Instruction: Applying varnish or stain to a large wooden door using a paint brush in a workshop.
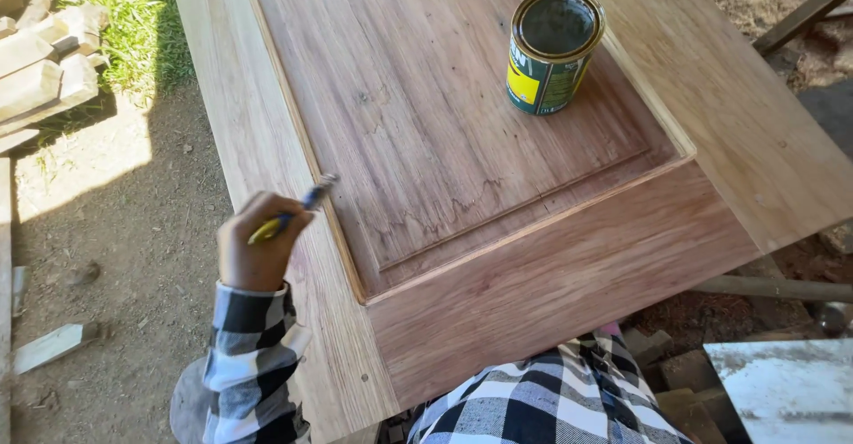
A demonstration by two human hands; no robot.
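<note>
My left hand [258, 244] grips a small paintbrush [293, 214] with a yellow and blue handle. Its bristle tip rests on the left rail of a wooden door panel [551, 275], beside the moulded edge of the recessed centre. An open green and yellow tin [553, 50] of dark liquid stands on the recessed panel at the upper right, well away from the hand. My sleeve is a black and white check. My right hand is out of view.
Bare dirt lies to the left of the door. Stacked timber offcuts [44, 62] and grass sit at the upper left. A pale board [782, 386] and wood scraps lie at the lower right.
</note>
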